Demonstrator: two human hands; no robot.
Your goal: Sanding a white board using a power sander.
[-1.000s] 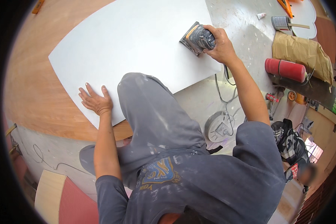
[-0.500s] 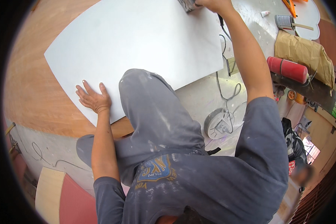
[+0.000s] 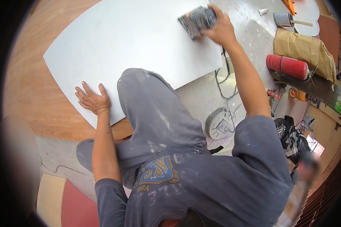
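Observation:
A large white panel [image 3: 140, 41] with a curved left edge lies on a brown wooden surface [image 3: 34, 87]. My left hand [image 3: 93, 99] rests flat near the panel's lower left edge, fingers spread, holding nothing. At the panel's upper right, my right hand [image 3: 221, 30] is wrapped round a dusty dark power sander [image 3: 197, 22]. The sander sits on the white face, its far side toward the left. A black cord [image 3: 226, 68] runs down from near my right wrist, past the panel's right edge. My bent knee [image 3: 138, 77] is over the panel's near edge.
A round cable reel [image 3: 219, 124] stands on the floor right of my leg. Farther right are a red cylinder [image 3: 288, 66], a brown paper sack [image 3: 305, 51] and a paint can [image 3: 283, 19] with a stick across it. A pink ribbed piece [image 3: 77, 204] lies lower left.
My right hand has drawn the sander nearer to me, down the panel's right side. Its cord has shifted with it. My left hand keeps its place on the panel.

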